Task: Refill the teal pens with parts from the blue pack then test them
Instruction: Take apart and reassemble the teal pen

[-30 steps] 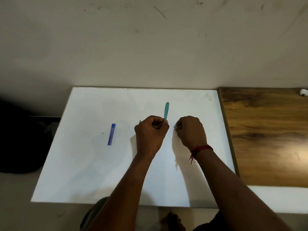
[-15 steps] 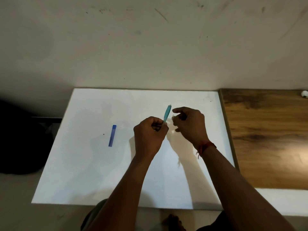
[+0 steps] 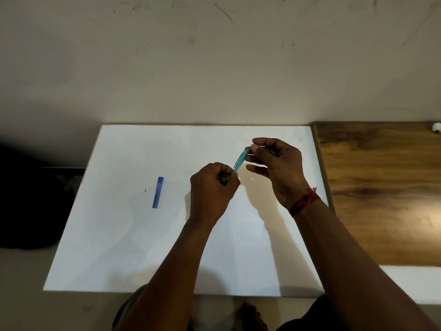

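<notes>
A red thread bracelet (image 3: 304, 202) is tied around the wrist of the right hand (image 3: 279, 168), with short frayed ends sticking out. Both forearms are bare. Dark clothing shows at the lower edge.

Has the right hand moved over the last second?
Yes. The right hand moved toward the far edge of the white board, reaching the teal pen.

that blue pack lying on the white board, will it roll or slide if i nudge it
The blue pack looks flat-sided and lies flat on the white board, so it would probably slide, not roll. It looks slim, so it is likely light and easily knocked askew.
</notes>
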